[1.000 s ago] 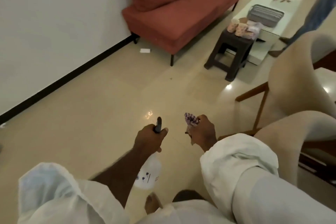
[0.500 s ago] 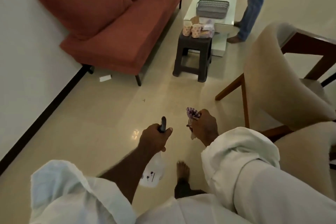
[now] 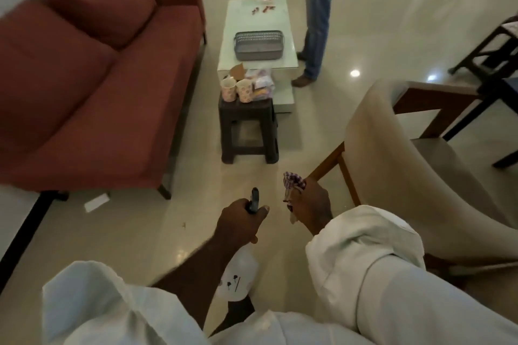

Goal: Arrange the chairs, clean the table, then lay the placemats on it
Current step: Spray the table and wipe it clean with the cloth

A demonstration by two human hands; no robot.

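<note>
Left hand (image 3: 241, 223) fingers wrapped round spray bottle (image 3: 238, 277) neck; right hand (image 3: 309, 209) fingers clutching checked cloth (image 3: 291, 183); beige chair (image 3: 392, 154) just right.

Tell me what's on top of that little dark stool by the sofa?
On the stool stand two patterned cups, with a clear bag of packets beside them and brown card behind. The cups' contents cannot be seen.

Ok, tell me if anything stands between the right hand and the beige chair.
Nothing visible does. The right hand, gripping a cloth, is right beside the chair, near its wooden leg. The stool stands ahead, off that line. The left hand holds a spray bottle.
</note>
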